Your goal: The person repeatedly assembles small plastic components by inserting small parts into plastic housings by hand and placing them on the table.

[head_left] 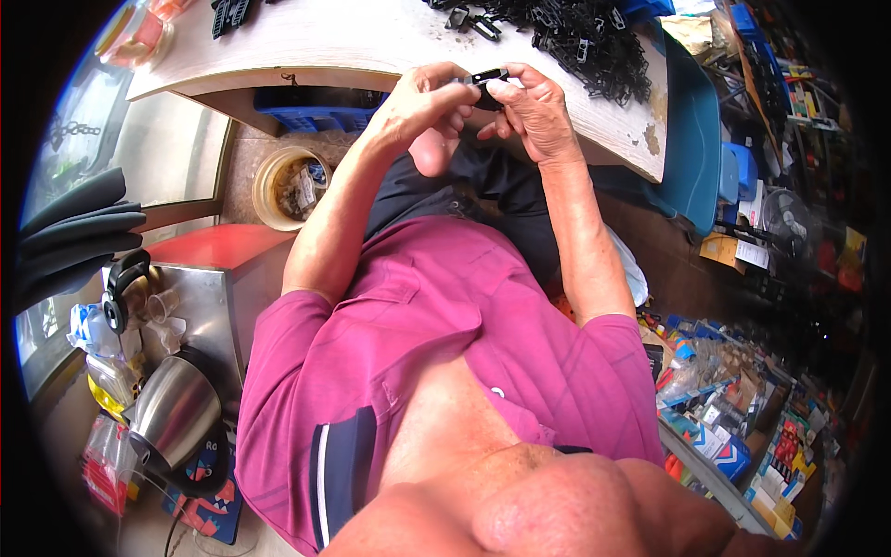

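Note:
Both hands meet at the near edge of the pale table (pixel 353 46). Between them is a small black plastic piece (pixel 489 76), shaped like a clip. My left hand (pixel 429 104) pinches its left side with thumb and forefinger, the other fingers curled underneath. My right hand (pixel 538 113) grips the right side of the same piece between thumb and forefinger. The fingertips partly hide it, so its exact form cannot be made out. Beyond the right hand, a heap of similar black plastic pieces (pixel 594 46) lies on the table, with a few loose ones at its left.
A blue crate (pixel 320 119) sits under the table. Left of my legs stands a round bucket (pixel 264 190) with scraps inside. A metal kettle (pixel 178 408) is at lower left. To the right are a teal bin (pixel 691 148) and shelves crowded with small packages (pixel 733 446).

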Demonstrator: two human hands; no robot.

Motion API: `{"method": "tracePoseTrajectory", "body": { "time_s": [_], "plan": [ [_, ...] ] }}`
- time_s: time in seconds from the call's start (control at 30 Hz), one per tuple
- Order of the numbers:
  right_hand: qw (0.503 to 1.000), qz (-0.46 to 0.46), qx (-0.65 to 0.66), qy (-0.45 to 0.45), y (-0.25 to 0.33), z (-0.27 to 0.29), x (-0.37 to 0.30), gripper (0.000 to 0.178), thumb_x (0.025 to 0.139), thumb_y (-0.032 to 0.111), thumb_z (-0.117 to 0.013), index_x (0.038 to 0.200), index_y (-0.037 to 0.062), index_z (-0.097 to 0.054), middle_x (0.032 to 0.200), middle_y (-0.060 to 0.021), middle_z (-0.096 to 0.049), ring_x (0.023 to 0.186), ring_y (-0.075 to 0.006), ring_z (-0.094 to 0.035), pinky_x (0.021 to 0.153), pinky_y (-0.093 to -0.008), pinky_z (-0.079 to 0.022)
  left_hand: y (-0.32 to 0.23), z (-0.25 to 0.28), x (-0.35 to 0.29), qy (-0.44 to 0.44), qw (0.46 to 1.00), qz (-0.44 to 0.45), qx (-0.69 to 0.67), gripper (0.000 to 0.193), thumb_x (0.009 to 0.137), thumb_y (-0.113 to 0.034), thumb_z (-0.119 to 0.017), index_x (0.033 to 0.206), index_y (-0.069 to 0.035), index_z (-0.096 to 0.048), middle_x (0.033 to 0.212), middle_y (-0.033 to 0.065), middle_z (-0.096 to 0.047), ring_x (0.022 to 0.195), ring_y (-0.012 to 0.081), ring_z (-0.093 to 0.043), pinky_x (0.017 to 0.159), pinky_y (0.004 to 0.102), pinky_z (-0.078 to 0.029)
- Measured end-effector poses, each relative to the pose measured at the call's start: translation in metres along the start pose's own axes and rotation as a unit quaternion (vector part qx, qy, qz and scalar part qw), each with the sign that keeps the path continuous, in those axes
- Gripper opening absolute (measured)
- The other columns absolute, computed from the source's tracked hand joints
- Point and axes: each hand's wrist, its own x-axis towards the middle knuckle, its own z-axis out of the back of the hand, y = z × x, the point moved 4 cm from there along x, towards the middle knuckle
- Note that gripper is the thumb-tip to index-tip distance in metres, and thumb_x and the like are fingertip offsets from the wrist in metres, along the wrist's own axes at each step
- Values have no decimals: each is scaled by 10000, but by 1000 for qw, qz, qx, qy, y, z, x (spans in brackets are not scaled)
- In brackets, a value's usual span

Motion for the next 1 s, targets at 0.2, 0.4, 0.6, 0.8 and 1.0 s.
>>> {"method": "tracePoseTrajectory", "body": {
  "time_s": [0.2,0.4,0.6,0.8,1.0],
  "plan": [
    [999,5,-17,-41,-10,0,-1,362,847,185,-721,1099,-41,-593,631,-38,-604,433,-84,-510,436,-265,-527,16,-4,6,-80,996,15,-48,202,907,-226,-629,924,-26,-654,693,35,-618,549,80,-549,499,220,-465],
    [994,-39,-34,-92,-20,8,-9,431,873,376,-694,973,-31,-589,540,-4,-500,419,-110,-508,417,-283,-509,13,-11,7,-115,985,-23,-125,132,864,-124,-642,840,4,-619,657,37,-604,528,84,-527,494,223,-451],
    [993,-22,9,-119,-19,-4,-23,343,928,359,-618,804,43,-574,613,-16,-547,421,-113,-505,408,-272,-487,22,-28,9,-83,985,-39,-144,96,890,-92,-627,898,1,-605,647,40,-588,510,85,-529,476,225,-456],
    [984,50,32,-168,-35,26,-32,233,921,246,-578,775,68,-549,617,10,-520,415,-92,-470,384,-237,-407,29,-53,16,-28,976,-36,-211,70,888,-47,-607,899,18,-585,625,67,-581,445,110,-518,412,254,-446],
    [982,48,75,-168,-10,52,-55,216,908,258,-570,802,72,-540,566,-11,-473,425,-141,-511,445,-366,-569,37,-69,23,-13,992,-87,-91,252,926,-234,-664,1003,5,-639,702,27,-631,575,68,-570,516,208,-467]
  ]
}}
